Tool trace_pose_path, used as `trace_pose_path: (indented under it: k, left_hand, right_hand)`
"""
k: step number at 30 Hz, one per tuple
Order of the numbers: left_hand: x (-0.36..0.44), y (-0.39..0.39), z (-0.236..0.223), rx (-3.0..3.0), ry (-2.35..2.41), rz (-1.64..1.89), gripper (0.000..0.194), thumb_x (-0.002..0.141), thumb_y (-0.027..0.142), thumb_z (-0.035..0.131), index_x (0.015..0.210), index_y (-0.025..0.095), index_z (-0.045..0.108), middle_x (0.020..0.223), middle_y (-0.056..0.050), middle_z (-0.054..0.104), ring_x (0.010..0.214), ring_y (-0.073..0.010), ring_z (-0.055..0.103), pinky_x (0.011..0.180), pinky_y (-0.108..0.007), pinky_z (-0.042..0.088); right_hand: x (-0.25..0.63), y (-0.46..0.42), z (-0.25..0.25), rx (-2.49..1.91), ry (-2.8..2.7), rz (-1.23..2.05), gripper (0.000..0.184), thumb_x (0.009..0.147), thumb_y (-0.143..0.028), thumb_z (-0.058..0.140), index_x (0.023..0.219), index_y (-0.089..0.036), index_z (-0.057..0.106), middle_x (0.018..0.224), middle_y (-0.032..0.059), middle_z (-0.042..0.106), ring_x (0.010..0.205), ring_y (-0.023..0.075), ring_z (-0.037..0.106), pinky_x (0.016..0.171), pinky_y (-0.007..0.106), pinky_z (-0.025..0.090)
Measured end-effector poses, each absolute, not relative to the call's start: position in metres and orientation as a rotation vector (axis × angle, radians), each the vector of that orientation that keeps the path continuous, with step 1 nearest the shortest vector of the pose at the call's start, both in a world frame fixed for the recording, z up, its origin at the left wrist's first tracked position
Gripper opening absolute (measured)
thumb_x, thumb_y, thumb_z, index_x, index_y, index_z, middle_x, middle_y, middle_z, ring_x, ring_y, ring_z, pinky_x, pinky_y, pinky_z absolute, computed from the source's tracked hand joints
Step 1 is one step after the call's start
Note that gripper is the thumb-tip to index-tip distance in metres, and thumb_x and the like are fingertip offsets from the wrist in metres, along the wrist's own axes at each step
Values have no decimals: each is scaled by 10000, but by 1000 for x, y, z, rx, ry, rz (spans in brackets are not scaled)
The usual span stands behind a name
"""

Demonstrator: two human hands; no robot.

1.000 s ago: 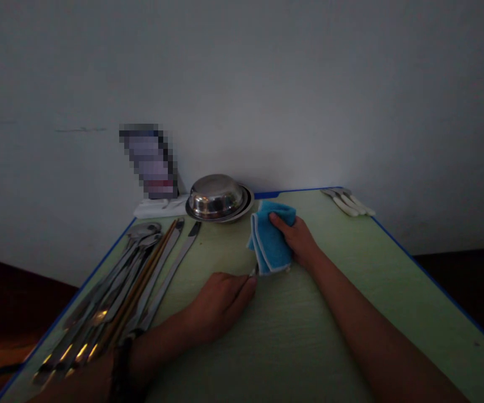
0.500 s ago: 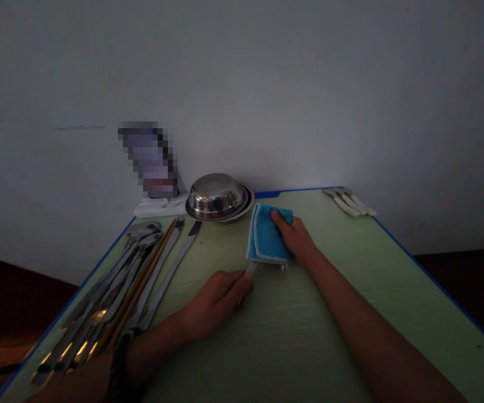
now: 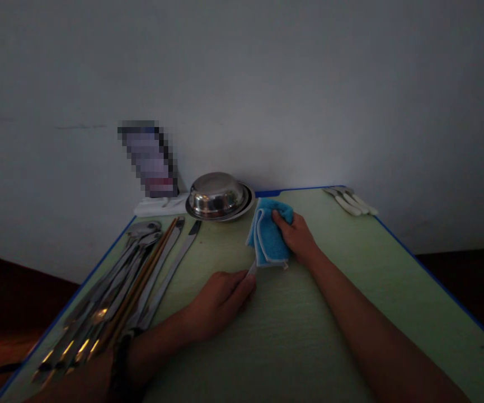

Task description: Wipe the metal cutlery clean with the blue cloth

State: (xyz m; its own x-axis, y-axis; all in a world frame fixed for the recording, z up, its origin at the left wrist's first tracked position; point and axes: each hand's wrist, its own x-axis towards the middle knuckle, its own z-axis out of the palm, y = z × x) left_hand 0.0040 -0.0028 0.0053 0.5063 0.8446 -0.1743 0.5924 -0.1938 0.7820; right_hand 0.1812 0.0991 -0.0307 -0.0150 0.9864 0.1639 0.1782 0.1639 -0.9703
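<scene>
My left hand (image 3: 227,296) is closed around a flat metal piece of cutlery (image 3: 252,270). Only a short silver stretch shows past my fingers; its far end is hidden by the cloth, so its kind does not show. A folded blue cloth (image 3: 272,238) with white edging is gripped in my right hand (image 3: 295,228), thumb on top. The cloth hangs just beyond my left fingertips, over the cutlery. Left of my left hand lie two table knives (image 3: 173,268), a pair of wooden chopsticks (image 3: 151,268) and several metal spoons (image 3: 120,280).
Metal bowls (image 3: 219,196), the top one upside down, stand at the table's back edge. A blurred-out phone (image 3: 151,162) leans on the wall above a white object (image 3: 158,208). Several white-handled utensils (image 3: 353,202) lie at the back right of the green table (image 3: 351,280).
The cloth has opened and bunched somewhat in my right hand, its folds now more separated. My left hand has moved slightly right with the cutlery.
</scene>
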Motion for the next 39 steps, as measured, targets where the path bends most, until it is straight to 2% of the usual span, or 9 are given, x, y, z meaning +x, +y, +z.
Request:
trace_pose_path:
  k: [4,8,26,39]
  left_hand:
    - [3,-3,6,1870,1144,389,388,917,360,253,634,170,437,558,52,427,513,-84,409,536,-211,333]
    - [3,-3,6,1849,1151,390,384,914,353,268,629,166,444,563,50,439,522,-83,423,544,-207,344]
    - [5,-3,8,1924,1178,369,389,905,360,270,607,172,432,540,50,440,493,-87,422,522,-216,337]
    - [5,-3,7,1964,1169,372,380,907,342,276,603,174,431,531,50,450,486,-84,434,516,-208,340]
  right_hand:
    - [182,98,-30,-1280,-1407,933,449,741,-594,413,536,-195,404,499,-37,397,490,103,396,483,235,328]
    - [182,97,-29,-1314,-1417,955,478,736,-620,390,514,-198,353,490,-40,350,467,95,359,465,236,286]
    - [181,96,-23,-1332,-1449,939,456,716,-610,427,532,-192,426,521,-27,441,518,116,421,525,243,330]
    - [180,95,-21,-1342,-1446,939,454,714,-610,425,532,-193,439,526,-27,452,526,122,434,531,249,338]
